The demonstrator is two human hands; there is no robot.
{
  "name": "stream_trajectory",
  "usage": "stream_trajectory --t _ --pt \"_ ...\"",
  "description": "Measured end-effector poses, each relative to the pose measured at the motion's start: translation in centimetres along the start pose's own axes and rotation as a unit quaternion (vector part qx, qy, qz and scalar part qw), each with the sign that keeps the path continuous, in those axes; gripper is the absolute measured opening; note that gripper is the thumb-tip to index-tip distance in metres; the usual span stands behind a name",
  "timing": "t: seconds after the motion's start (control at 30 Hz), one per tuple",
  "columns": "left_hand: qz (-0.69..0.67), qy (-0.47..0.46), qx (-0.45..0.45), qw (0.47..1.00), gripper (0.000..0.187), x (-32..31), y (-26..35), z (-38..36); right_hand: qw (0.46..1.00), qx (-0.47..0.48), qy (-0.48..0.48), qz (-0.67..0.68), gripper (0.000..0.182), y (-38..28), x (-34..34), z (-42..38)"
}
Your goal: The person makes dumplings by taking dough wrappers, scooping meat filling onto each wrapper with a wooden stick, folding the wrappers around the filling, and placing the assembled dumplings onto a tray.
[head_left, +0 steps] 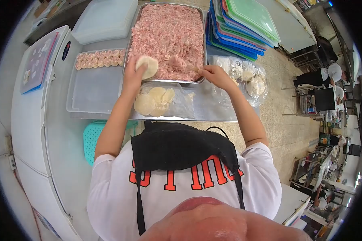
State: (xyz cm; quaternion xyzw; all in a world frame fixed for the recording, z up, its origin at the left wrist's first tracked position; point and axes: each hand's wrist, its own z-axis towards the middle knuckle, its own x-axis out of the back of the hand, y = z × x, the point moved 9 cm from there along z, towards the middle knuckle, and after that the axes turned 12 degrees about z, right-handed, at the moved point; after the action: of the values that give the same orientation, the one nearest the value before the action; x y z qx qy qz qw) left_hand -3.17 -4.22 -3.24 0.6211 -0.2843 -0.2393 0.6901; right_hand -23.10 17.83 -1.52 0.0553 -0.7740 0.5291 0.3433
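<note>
My left hand [133,77] is closed around the edge of a round, pale dough wrapper [149,67], held at the near left corner of the meat tray. In my right hand [216,75] is the handle of a small spreading stick [194,69], its far end covered by a lump of meat. The deep metal tray [205,40] is filled with pink ground meat [167,32]. Just in front of it, more round wrappers [155,100] lie on a clear plastic bag. Rows of filled dumplings [100,59] sit along the far side of a translucent tray [93,94] to the left.
Translucent trays [104,20] are stacked at the back left, coloured lids [245,28] at the back right. Bagged wrappers [255,86] lie right of the meat. A turquoise perforated basket [93,138] is below the table edge. Other people [330,74] are far off at right.
</note>
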Motion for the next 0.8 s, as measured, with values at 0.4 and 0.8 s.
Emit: stream_trajectory --t 0.4,0.8 --pt "-0.558 -0.027 0.105 0.822 0.051 -7.8 6.8 2.9 0.972 0.145 0.141 0.121 0.027 -7.2 0.0 0.6" --pt "-0.525 0.111 0.151 0.83 0.066 2.0 -1.0 6.4 0.932 0.188 0.071 -0.303 0.019 -4.2 -4.5 -0.5"
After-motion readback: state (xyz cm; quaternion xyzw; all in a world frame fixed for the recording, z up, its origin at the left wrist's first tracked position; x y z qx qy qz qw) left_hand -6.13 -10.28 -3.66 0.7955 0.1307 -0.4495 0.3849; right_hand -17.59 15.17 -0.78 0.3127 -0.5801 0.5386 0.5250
